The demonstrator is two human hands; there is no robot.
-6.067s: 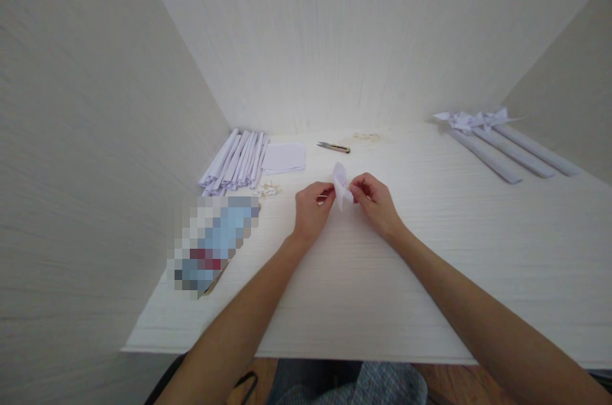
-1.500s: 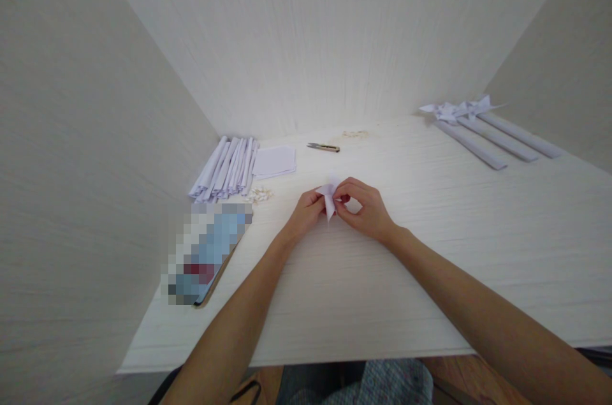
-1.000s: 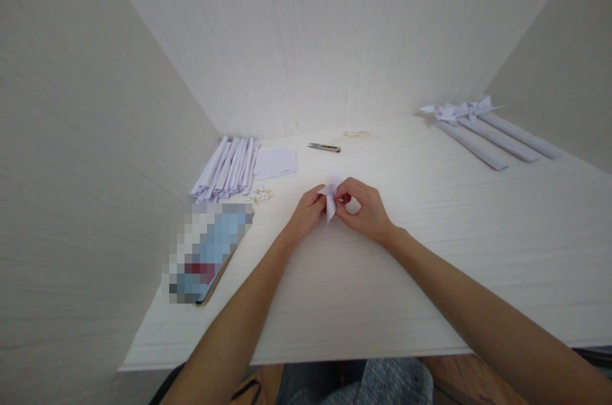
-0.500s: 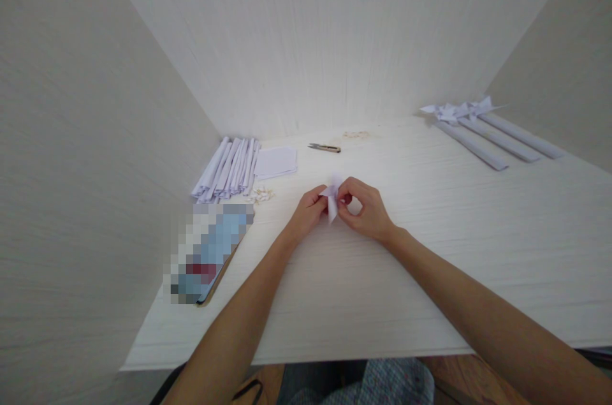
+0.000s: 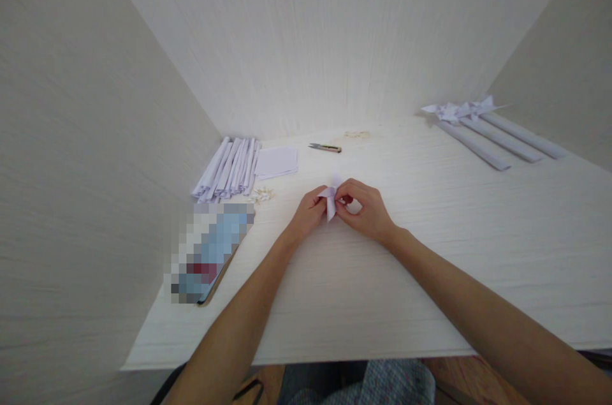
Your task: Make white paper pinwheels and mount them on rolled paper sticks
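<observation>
Both hands — left hand [image 5: 308, 212], right hand [image 5: 364, 212] — still pinch the folded paper [image 5: 329, 199]; unchanged.

Both arms reach forward from the lower edge of the view and converge toward the middle. The left forearm [image 5: 239, 322] runs up and to the right, the right forearm [image 5: 478, 322] up and to the left, both bare. The left hand [image 5: 308, 210] and right hand [image 5: 366, 213] meet fingertip to fingertip, each with thumb and forefinger pinched closed, the remaining fingers curled loosely under. Wrists sit low, knuckles turned upward, and the right hand's fingers [image 5: 342, 196] arch slightly higher than the left's.
</observation>
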